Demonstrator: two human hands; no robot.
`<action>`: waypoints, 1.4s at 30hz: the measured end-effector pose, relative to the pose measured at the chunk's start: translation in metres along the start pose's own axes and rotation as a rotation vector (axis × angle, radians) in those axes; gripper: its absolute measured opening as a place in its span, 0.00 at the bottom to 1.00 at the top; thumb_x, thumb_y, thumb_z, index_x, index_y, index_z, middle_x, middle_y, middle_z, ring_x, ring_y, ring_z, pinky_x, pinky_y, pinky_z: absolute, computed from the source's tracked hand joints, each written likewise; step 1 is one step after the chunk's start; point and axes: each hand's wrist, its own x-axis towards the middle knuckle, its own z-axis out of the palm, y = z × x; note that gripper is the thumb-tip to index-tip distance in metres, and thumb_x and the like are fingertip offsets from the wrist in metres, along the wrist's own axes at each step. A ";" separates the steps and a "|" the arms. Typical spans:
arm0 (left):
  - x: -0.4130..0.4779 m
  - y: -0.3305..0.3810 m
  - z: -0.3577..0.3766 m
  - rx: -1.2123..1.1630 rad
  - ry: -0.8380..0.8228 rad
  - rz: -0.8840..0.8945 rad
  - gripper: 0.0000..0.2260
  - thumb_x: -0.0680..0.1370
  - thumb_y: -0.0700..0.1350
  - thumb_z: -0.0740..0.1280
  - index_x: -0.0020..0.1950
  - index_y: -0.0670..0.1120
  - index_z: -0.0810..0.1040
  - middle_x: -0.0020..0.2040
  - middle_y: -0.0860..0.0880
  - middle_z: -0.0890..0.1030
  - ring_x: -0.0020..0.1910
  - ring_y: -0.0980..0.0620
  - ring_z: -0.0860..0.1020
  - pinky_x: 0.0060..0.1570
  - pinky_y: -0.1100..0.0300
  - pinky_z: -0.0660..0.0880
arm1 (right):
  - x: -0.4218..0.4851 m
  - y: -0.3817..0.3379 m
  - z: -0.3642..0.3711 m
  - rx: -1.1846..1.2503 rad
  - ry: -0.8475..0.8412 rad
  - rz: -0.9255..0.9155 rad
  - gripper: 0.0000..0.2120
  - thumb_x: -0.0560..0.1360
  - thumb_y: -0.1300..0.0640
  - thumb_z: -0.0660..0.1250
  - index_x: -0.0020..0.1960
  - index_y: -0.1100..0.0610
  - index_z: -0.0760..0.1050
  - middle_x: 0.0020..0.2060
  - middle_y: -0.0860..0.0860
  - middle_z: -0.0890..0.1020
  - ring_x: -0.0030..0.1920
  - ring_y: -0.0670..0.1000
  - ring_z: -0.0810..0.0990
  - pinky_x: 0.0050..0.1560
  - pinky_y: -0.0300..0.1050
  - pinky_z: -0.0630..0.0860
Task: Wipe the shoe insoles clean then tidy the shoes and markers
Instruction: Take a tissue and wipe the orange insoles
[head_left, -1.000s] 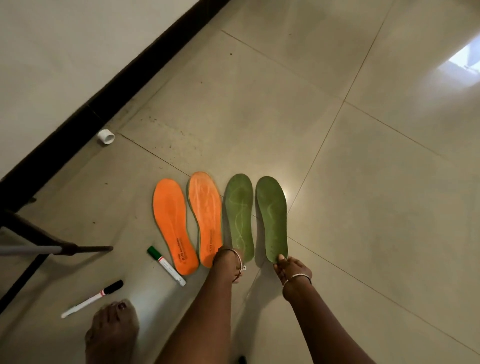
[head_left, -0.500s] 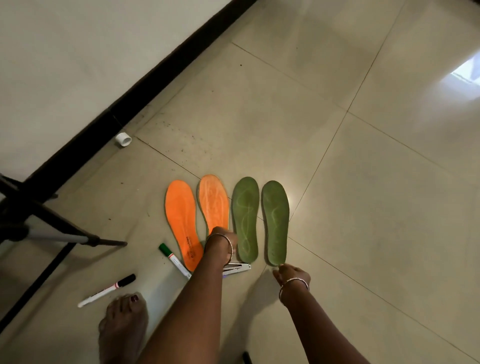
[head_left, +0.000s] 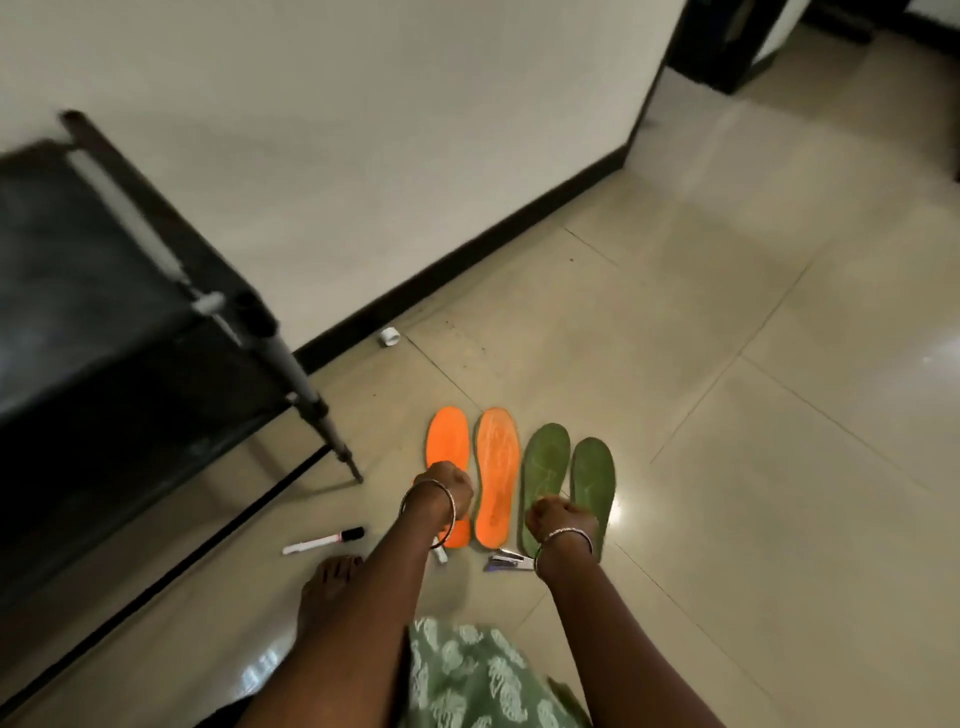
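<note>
Four insoles lie side by side on the tiled floor: two orange ones and two green ones. My left hand hangs above the heel of the left orange insole, fingers loosely curled, holding nothing that shows. My right hand hovers the same way over the heels of the green insoles. A black-capped white marker lies to the left. My left arm hides a second marker, except for its white end.
A black metal rack stands at the left, one leg reaching toward the insoles. A small white cap lies by the black skirting. A small silver-blue object sits beneath my right wrist. My bare foot is by the marker.
The view has risen and pulled back. Both hands have lifted off the insole heels and now hang above them. The insoles and markers have stayed in place.
</note>
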 end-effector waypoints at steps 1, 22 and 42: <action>-0.014 -0.002 -0.009 0.005 0.031 0.028 0.09 0.77 0.41 0.63 0.53 0.45 0.80 0.57 0.37 0.83 0.57 0.37 0.82 0.57 0.43 0.79 | -0.013 -0.003 0.009 0.002 -0.041 -0.030 0.11 0.74 0.75 0.63 0.37 0.64 0.76 0.30 0.56 0.76 0.27 0.53 0.76 0.28 0.44 0.77; -0.369 -0.178 -0.267 -0.555 0.906 0.215 0.10 0.79 0.40 0.67 0.40 0.52 0.80 0.38 0.49 0.84 0.40 0.52 0.84 0.49 0.51 0.83 | -0.435 0.079 0.086 -0.351 -0.993 -0.366 0.04 0.75 0.68 0.70 0.44 0.60 0.79 0.31 0.53 0.79 0.28 0.47 0.74 0.29 0.39 0.72; -0.425 -0.399 -0.315 -0.214 1.226 -0.365 0.23 0.79 0.55 0.68 0.71 0.53 0.66 0.69 0.42 0.71 0.63 0.38 0.76 0.54 0.47 0.79 | -0.566 0.240 0.127 -1.069 -1.349 -1.191 0.03 0.75 0.57 0.73 0.48 0.52 0.83 0.41 0.44 0.83 0.42 0.41 0.80 0.41 0.26 0.73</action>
